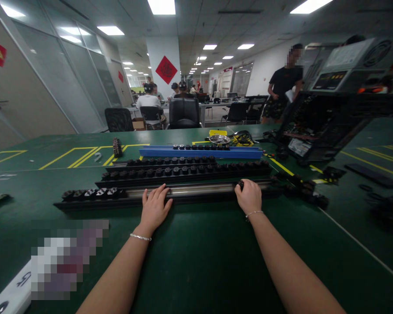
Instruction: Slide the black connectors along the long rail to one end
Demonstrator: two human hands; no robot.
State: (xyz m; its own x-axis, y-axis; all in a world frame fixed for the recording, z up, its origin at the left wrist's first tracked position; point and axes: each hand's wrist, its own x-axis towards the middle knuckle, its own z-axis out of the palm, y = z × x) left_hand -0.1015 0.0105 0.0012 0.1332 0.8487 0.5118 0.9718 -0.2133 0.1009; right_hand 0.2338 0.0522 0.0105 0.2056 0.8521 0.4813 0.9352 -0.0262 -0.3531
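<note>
A long black rail (196,199) with a shiny rod (203,190) along it lies crosswise before me. My left hand (154,207) rests on the rail and rod, its fingers spread and nothing in its grasp. At the rod's right part, my right hand (250,195) closes its thumb and fingers on a small black round part (240,185). Several black round parts with lighter faces (94,193) sit in a row on the rail's left end. Behind it is a second black rail (186,177) carrying a row of similar parts.
Farther back lies a blue rail (199,152) with black parts, near a round metal dish (219,139). An opened computer case (311,117) stands at right. Loose black pieces (309,192) lie near the rail's right end. A person (284,83) stands beyond the table.
</note>
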